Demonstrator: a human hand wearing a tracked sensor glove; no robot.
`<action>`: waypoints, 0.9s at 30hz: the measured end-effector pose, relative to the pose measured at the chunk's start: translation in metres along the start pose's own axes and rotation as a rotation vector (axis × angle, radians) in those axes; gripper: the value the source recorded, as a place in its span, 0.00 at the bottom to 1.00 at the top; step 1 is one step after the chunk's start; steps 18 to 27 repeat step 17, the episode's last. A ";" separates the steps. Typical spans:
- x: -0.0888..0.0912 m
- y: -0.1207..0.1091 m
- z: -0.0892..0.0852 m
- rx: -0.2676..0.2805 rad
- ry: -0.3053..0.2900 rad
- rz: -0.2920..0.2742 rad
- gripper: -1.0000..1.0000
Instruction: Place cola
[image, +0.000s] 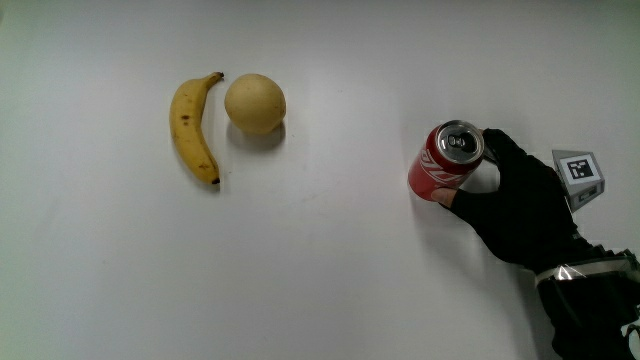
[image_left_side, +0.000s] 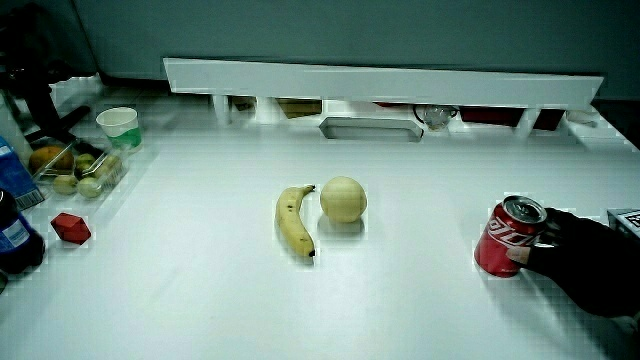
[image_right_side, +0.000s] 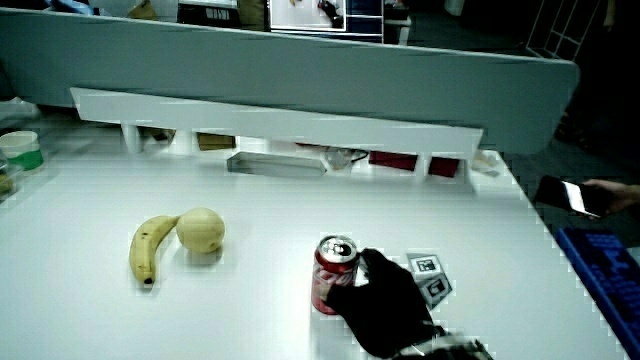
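A red cola can (image: 446, 160) stands upright on the white table (image: 330, 270), its silver top showing. The black-gloved hand (image: 515, 205) wraps its fingers (image: 492, 143) and thumb around the can's side, with the patterned cube (image: 580, 172) on its back. Both side views show the cola can (image_left_side: 510, 236) (image_right_side: 332, 274) resting on the table with the hand (image_left_side: 590, 260) (image_right_side: 385, 305) closed on it.
A banana (image: 193, 128) and a round yellow fruit (image: 255, 103) lie together well away from the can. In a side view a red cube (image_left_side: 71, 228), a cup (image_left_side: 119, 127), a box of fruit (image_left_side: 75, 170) and a dark bottle (image_left_side: 15, 235) sit near the table's edge.
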 end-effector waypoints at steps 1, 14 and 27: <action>-0.001 -0.002 0.000 -0.015 -0.002 -0.002 0.13; -0.016 -0.058 -0.005 -0.037 -0.181 -0.088 0.00; -0.024 -0.076 -0.012 -0.031 -0.210 -0.022 0.00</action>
